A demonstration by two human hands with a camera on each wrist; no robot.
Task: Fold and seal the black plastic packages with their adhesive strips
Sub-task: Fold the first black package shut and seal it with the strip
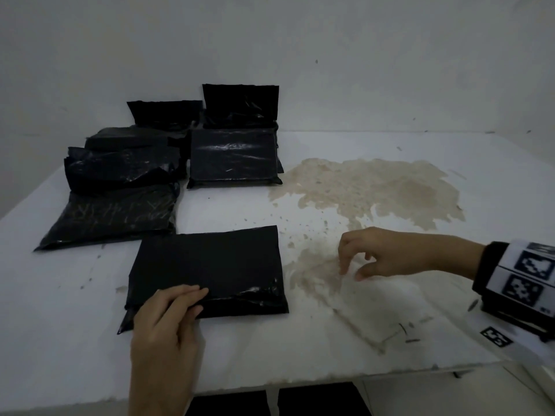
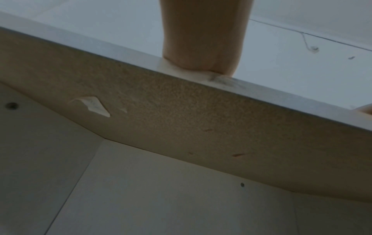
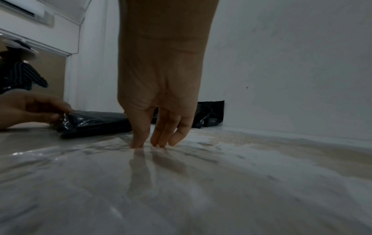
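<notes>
A folded black plastic package (image 1: 207,271) lies flat on the white table (image 1: 270,349), near the front edge. Its front left corner is pinched by the left hand (image 1: 168,313), thumb on top and fingers curled under the edge. At about three o'clock from the package, the right hand (image 1: 381,253) is held with fingers bent down, their tips touching the table on what may be a thin clear strip; nothing is plainly gripped. A brown stain (image 1: 369,190) is spread at one o'clock. More black packages (image 1: 231,154) are stacked at eleven and twelve o'clock, by the wall (image 1: 360,55).
</notes>
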